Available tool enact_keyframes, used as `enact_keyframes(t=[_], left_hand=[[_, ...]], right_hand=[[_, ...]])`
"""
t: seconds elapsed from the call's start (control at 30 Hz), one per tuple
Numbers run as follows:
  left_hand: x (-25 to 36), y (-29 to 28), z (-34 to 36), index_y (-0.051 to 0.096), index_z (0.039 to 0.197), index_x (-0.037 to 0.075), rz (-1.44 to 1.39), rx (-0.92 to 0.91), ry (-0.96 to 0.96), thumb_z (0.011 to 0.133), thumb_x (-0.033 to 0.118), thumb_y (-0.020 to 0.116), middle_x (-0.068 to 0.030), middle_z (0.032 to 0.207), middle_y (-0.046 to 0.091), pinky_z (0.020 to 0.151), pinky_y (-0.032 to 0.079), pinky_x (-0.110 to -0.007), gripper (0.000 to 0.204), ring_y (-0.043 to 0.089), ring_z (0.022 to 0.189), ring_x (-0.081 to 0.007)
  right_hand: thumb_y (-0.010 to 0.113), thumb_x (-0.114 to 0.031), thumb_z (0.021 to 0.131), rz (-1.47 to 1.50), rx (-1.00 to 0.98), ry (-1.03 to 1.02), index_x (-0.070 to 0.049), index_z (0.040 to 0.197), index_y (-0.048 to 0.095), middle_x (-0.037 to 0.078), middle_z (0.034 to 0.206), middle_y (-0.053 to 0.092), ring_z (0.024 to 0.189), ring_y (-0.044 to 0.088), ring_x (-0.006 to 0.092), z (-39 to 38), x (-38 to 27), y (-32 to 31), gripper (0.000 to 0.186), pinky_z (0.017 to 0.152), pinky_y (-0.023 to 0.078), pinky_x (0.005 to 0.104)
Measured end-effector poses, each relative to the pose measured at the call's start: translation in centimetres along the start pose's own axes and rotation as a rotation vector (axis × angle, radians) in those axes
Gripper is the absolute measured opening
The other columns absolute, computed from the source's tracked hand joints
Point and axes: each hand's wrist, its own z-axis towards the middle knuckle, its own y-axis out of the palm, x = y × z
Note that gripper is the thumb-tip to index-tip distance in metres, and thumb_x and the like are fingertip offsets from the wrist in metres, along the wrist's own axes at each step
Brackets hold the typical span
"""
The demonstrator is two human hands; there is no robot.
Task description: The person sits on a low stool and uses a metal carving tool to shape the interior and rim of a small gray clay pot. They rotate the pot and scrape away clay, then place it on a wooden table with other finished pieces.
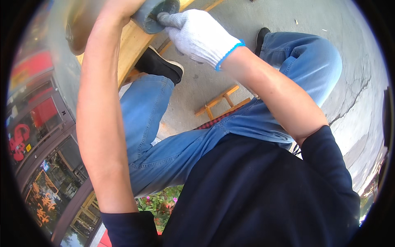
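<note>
A dark grey, hollow cylinder (149,24) is tilted at the top edge, its round opening facing right. My right hand (196,36) wears a white knit glove with a blue cuff. Its fingers are closed at the cylinder's rim, with one digit reaching into the opening. My bare left hand (123,7) is at the cylinder's left side, cut off by the top edge, so its fingers are hidden. Below the cylinder lies a pale yellow wooden plank (138,44). What is inside the cylinder cannot be made out.
Beside the plank is a blurred grey shape with a curved dark edge (76,48). A wooden stool (222,101) with a red-and-black checked seat is under me. My black shoe (160,66) stands by the plank. Glass doors (53,181) line the left; cracked concrete (349,82) spreads right.
</note>
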Motion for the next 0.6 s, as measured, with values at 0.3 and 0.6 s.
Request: enact_keyframes(t=[0.3,0.6], left_hand=[[-0.1,0.3,-0.7,0.069,0.116,-0.009,-0.070,-0.031,0.052,0.075,0.014,0.086,-0.0173,0.107,0.075,0.082,0.058,-0.031,0.050,0.072,0.090,-0.0223],[0.3,0.1,-0.3,0.070,0.118,-0.008,-0.001,-0.063,-0.004,0.075,0.015,0.086,-0.0173,0.106,0.076,0.082,0.058,-0.033,0.051,0.072,0.090,-0.0226]], right_hand=[[0.060,-0.011,0.093,0.045,0.038,-0.080,-0.001,0.105,0.073,0.021,0.083,0.073,0.076,0.072,0.0377,0.6,0.5,-0.3,0.021,0.071,0.059,0.0432],[0.057,-0.009,0.095,-0.021,0.100,-0.139,0.000,0.110,0.069,0.021,0.077,0.070,0.070,0.071,0.0348,-0.8,1.2,0.1,0.021,0.064,0.058,0.0414]])
